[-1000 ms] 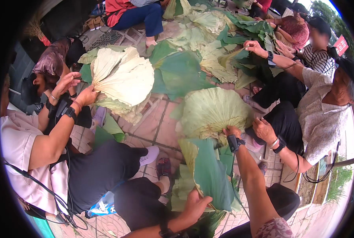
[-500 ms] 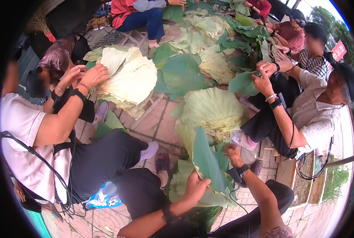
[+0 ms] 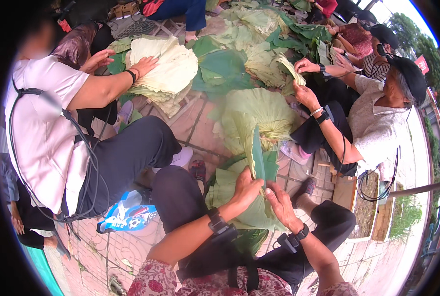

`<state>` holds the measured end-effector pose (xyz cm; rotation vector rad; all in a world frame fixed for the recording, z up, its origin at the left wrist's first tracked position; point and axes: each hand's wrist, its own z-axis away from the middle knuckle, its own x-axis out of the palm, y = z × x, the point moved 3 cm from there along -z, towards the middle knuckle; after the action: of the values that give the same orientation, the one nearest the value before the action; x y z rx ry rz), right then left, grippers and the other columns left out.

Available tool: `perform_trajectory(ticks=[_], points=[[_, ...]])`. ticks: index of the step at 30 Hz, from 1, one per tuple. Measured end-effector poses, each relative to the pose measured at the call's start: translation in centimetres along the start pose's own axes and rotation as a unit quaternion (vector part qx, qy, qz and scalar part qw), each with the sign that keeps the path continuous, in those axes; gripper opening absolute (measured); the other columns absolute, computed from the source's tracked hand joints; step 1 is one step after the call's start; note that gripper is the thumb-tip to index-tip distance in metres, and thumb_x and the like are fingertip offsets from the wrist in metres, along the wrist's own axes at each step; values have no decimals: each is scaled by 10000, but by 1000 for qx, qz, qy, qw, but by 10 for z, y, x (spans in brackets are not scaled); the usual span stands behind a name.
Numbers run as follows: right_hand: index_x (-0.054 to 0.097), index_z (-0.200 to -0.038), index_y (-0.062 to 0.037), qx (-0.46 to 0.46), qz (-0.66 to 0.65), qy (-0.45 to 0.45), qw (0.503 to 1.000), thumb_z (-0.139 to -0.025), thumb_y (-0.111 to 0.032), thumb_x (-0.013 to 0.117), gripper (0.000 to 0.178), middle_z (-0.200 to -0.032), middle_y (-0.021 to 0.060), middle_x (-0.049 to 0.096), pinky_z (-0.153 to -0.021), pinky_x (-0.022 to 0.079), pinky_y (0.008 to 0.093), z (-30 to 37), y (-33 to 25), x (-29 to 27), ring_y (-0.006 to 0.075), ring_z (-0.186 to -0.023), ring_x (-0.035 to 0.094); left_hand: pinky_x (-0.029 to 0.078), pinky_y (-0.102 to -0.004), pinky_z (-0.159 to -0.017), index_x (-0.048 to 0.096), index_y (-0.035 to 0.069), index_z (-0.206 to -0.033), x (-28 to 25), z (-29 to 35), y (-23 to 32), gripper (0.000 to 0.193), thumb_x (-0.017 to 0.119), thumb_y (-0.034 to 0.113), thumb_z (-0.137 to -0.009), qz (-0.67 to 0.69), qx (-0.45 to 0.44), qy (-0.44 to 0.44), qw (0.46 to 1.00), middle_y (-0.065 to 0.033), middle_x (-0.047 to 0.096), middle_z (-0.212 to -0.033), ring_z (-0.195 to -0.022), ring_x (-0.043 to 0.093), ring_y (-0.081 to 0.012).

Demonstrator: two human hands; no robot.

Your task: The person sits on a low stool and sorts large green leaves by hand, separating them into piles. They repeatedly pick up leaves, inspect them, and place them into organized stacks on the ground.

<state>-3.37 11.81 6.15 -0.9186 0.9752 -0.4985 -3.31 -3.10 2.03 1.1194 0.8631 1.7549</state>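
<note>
Between my knees stands a large lotus leaf [image 3: 266, 165], folded along its length, with a green face and a paler yellow-green outer side. My left hand [image 3: 247, 190] pinches its near edge between thumb and fingers. Close beside it, my right hand [image 3: 283, 206] has its fingertips closed at the leaf's lower edge; the exact grip is partly hidden. Below both hands, more pale green leaves [image 3: 225, 185] lie over my lap. Just beyond spreads a wide, dry yellowish leaf [image 3: 259, 113].
A co-worker on the left presses a stack of pale leaves [image 3: 163, 64]; one on the right holds a folded leaf [image 3: 290, 69]. Heaped leaves [image 3: 259, 54] cover the middle paving. A blue-and-white bag [image 3: 128, 214] lies by my left knee, a wooden planter [image 3: 365, 212] at right.
My right hand has come in from the right to meet my left at the leaf. The leaf is narrower, folded more. The left co-worker's hand now lies on the pale stack.
</note>
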Motion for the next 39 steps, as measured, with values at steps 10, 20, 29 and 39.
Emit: perform_trajectory(ticks=[10, 20, 29, 39], points=[[502, -1308, 15, 48, 77, -64, 994, -912, -284, 626, 512, -1073, 261, 651, -853, 501, 419, 24, 14, -9, 388, -1002, 647, 536, -316, -740, 550, 12, -1171, 20, 3, -35, 332, 635, 133, -873, -216, 24, -90, 972, -91, 660, -984, -880, 644, -172], [611, -1108, 34, 15, 54, 11, 998, -943, -200, 566, 290, -817, 171, 644, -710, 482, 365, 38, 29, -27, 201, -768, 611, 529, -343, -681, 604, -37, -1019, 24, 20, -31, 295, 640, 232, -904, -299, 94, -214, 925, -126, 659, -853, -767, 658, -215], [598, -920, 45, 8, -23, 96, 995, -999, -403, 544, 458, -665, -3, 490, -558, 368, 301, -10, 22, -51, 95, -654, 428, 498, -336, -620, 632, -31, -862, 13, 4, 41, 251, 610, 214, -911, -370, 120, -204, 898, -95, 649, -722, -678, 643, -167], [617, -973, 16, -58, -106, 130, 984, -991, -366, 545, 389, -748, -29, 540, -624, 380, 283, -140, 9, -63, 73, -716, 445, 477, -472, -674, 598, -20, -821, 20, 10, -3, 214, 588, 190, -864, -411, 117, -223, 876, -212, 632, -752, -742, 630, -402]])
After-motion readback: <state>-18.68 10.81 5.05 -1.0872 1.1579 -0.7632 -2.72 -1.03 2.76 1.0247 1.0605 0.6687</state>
